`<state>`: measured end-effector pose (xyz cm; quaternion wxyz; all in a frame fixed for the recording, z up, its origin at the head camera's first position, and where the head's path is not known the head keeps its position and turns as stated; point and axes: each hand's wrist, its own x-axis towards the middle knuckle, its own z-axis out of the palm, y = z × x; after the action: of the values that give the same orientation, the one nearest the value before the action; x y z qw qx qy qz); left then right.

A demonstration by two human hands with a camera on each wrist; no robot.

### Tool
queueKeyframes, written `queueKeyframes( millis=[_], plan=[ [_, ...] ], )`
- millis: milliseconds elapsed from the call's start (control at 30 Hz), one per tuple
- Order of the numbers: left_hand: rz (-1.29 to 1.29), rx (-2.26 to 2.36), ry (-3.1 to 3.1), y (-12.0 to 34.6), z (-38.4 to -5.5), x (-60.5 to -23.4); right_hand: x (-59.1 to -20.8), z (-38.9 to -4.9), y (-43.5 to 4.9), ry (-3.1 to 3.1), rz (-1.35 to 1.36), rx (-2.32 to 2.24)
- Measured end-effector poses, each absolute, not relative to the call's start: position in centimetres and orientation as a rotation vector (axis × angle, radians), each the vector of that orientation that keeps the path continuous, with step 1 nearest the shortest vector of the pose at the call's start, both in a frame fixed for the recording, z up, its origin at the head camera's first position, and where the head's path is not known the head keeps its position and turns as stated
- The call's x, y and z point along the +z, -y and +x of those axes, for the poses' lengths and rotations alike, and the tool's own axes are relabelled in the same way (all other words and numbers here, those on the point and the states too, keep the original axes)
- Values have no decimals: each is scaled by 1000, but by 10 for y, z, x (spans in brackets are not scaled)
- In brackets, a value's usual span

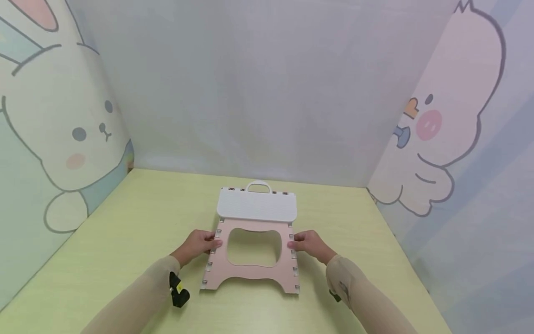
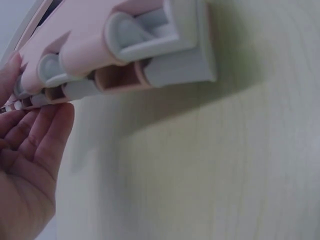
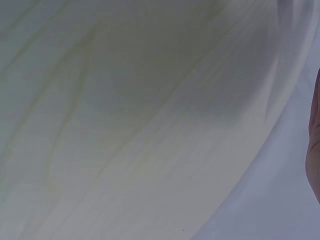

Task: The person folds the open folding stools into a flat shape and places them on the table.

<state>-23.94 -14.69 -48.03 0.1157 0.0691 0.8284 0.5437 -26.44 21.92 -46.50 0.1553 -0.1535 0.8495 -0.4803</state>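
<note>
A folding step stool, folded flat, with pink legs and a white top panel, is held between both hands in the head view. A white carry handle sticks up at its far end. The left hand grips the left edge, thumb on the upper face and fingers beneath. On the opposite edge the right hand holds on in the same way. The left wrist view shows the stool's hinged side raised off the table, fingers under it. Only a sliver of the right hand appears in the right wrist view.
A pale yellow wood-grain table lies beneath the stool. Light curtains stand behind it and on both sides, printed with a cartoon rabbit and a duck-like figure. A black strap sits at the left wrist.
</note>
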Motion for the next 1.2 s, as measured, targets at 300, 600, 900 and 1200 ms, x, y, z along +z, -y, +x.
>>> queueKeyframes(
  millis=[300,600,900,1200],
  plan=[
    [203,1591,-2414,149,-242,-483,-467,-269,-219,-2432,-409,-1354],
    [182,1546,-2446,148,-243,-483,-468,-271,-218,-2390,-388,-1382],
    [176,1532,-2443,148,-242,-483,-467,-268,-217,-2392,-374,-1371],
    [161,1508,-2436,150,-238,-484,-469,-267,-214,-2416,-386,-1316]
  ],
)
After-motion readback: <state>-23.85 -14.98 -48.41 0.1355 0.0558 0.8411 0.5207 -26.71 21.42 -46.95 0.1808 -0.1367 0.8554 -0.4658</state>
